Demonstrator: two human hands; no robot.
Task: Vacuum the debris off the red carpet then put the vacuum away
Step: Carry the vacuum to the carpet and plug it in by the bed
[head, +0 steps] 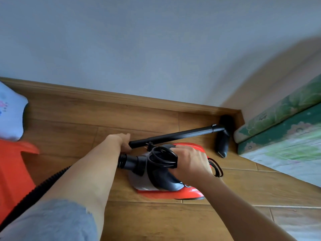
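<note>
Red vacuum body (191, 193) low at centre of wooden floor (69, 122), near wall; contact with floor unclear. Right hand (190, 160) curled over its top, clamping coiled black cord (161, 157). Left hand (124, 141) wrapped round near end of black wand (173, 135). Floor head (223, 141) in far right corner, beside green mat (278, 129). Ribbed hose (43, 183) trails near left, past red stool (12, 164).

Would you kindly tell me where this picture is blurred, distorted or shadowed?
Head view: the wide lens bows the skirting board; motion blur smears the green mat, the red item and the vacuum; the left hand on the black tube is sharper; shadow darkens the right wall corner.
</note>
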